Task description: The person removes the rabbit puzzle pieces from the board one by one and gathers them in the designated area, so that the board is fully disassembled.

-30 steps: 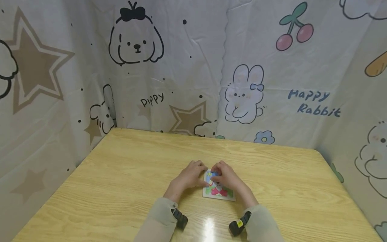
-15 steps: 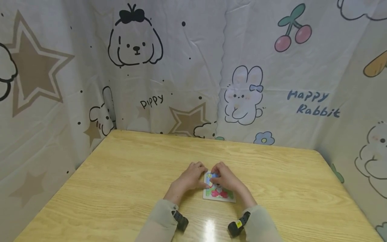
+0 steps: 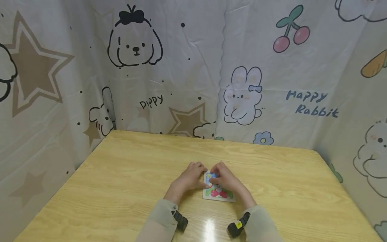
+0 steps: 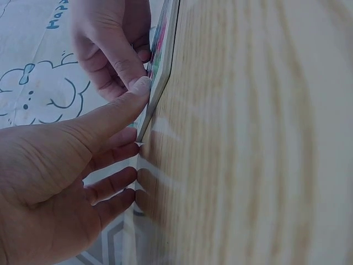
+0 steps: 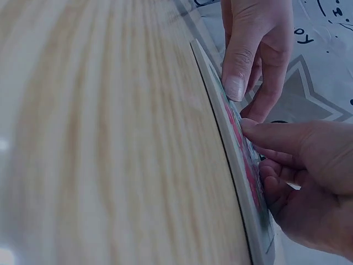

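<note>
A small flat picture puzzle (image 3: 219, 194) with a pale rim and a colourful cartoon picture lies on the wooden table. At its left side, my left hand (image 3: 188, 178) rests with the thumb reaching onto the picture and the other fingers by the far left corner. My right hand (image 3: 226, 178) bends over the upper part, thumb and index finger pinching at a blue piece (image 3: 214, 175) in the picture. In the right wrist view, the right hand's (image 5: 320, 171) fingers are curled close to the puzzle's face. Both hands cover part of the picture.
The light wooden table (image 3: 136, 174) reaches back to a cloth curtain (image 3: 187, 67) printed with cartoon animals and stars. Cloth also hangs at the left and right sides. A black camera (image 3: 180, 222) is strapped to the left wrist, another camera (image 3: 235, 229) to the right.
The head view has shifted slightly. Both hands stay at the same places on the puzzle, with barely any movement of the fingers.
</note>
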`<state>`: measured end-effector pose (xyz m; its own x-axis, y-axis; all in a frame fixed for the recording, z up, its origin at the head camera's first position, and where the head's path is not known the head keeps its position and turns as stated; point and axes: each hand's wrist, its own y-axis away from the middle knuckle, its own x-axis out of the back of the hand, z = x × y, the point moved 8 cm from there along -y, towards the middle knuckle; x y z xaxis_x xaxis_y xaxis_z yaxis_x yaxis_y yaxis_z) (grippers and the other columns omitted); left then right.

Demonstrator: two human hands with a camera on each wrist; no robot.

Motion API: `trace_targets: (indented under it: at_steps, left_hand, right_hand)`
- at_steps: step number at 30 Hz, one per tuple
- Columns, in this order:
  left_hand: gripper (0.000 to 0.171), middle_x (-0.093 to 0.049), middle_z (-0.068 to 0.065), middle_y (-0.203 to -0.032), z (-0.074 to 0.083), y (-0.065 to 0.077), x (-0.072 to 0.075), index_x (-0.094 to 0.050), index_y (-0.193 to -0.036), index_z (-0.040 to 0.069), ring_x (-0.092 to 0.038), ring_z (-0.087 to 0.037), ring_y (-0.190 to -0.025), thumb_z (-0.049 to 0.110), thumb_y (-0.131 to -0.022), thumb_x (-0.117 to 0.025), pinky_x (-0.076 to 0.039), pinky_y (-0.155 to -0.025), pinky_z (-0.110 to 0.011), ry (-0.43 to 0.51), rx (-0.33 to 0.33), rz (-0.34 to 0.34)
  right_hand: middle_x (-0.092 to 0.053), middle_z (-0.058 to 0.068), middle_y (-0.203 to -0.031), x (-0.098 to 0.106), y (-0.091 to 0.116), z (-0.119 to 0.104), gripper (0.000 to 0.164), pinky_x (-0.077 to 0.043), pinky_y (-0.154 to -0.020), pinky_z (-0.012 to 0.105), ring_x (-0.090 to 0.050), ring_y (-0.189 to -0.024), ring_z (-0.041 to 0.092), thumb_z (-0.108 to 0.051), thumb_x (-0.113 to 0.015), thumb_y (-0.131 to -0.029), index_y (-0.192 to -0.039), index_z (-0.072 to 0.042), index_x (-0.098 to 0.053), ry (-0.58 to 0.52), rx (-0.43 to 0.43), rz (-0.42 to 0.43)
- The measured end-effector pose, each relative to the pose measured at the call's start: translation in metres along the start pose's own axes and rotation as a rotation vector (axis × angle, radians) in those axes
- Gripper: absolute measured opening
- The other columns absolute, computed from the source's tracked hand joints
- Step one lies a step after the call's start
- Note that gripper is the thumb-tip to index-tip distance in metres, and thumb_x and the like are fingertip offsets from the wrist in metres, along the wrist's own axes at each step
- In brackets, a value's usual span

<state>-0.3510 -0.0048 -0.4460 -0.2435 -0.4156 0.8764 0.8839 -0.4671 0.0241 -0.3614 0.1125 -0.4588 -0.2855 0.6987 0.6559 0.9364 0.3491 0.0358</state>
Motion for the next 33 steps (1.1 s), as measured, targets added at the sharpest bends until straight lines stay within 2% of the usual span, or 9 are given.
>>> trace_targets:
  at_steps: [10, 19, 22, 28, 33]
  left_hand:
    - [0.06, -0.055, -0.005, -0.127, -0.0015, 0.0018, -0.0009, -0.06, -0.13, 0.006, -0.045, -0.022, -0.118, 0.034, -0.08, -0.08, -0.046, -0.105, -0.039, -0.01, 0.001, 0.001]
    - [0.061, -0.055, -0.005, -0.128, -0.0021, 0.0003, -0.0013, -0.059, -0.13, 0.007, -0.046, -0.022, -0.12, 0.035, -0.079, -0.08, -0.045, -0.108, -0.039, -0.009, -0.002, 0.005]
    - [0.062, -0.055, -0.005, -0.129, -0.0023, 0.0002, -0.0015, -0.059, -0.13, 0.007, -0.045, -0.022, -0.12, 0.035, -0.079, -0.08, -0.045, -0.108, -0.04, -0.004, 0.004, 0.004]
    - [0.061, -0.055, -0.005, -0.129, -0.0021, 0.0008, -0.0023, -0.059, -0.129, 0.007, -0.045, -0.022, -0.118, 0.035, -0.079, -0.08, -0.046, -0.107, -0.04, -0.007, 0.0, 0.005]
    - [0.06, -0.055, -0.006, -0.128, -0.0016, 0.0017, -0.0017, -0.059, -0.128, 0.006, -0.045, -0.023, -0.117, 0.035, -0.08, -0.08, -0.046, -0.106, -0.04, -0.012, -0.01, 0.008]
  right_hand:
    - [-0.048, 0.007, -0.102, -0.0021, -0.0016, -0.0052, 0.019, -0.039, -0.077, 0.021, -0.044, -0.093, 0.018, -0.01, -0.069, -0.09, -0.104, -0.003, -0.057, 0.05, 0.026, -0.055]
    - [-0.044, 0.008, -0.107, -0.0027, -0.0046, -0.0037, 0.02, -0.039, -0.082, 0.026, -0.043, -0.1, 0.021, -0.008, -0.066, -0.092, -0.105, -0.004, -0.052, 0.021, 0.011, -0.097]
    - [-0.045, 0.009, -0.107, -0.0026, -0.0049, -0.0034, 0.021, -0.038, -0.078, 0.024, -0.044, -0.098, 0.021, -0.007, -0.065, -0.092, -0.107, -0.004, -0.051, 0.003, 0.01, -0.098]
    - [-0.05, 0.011, -0.096, -0.0032, -0.0014, -0.003, 0.023, -0.038, -0.065, 0.021, -0.045, -0.083, 0.018, -0.005, -0.066, -0.091, -0.108, -0.002, -0.051, -0.03, 0.022, -0.084]
    - [-0.051, 0.01, -0.095, -0.003, 0.0009, -0.0051, 0.024, -0.038, -0.066, 0.02, -0.044, -0.084, 0.017, -0.004, -0.066, -0.09, -0.11, -0.001, -0.052, -0.022, 0.046, -0.048]
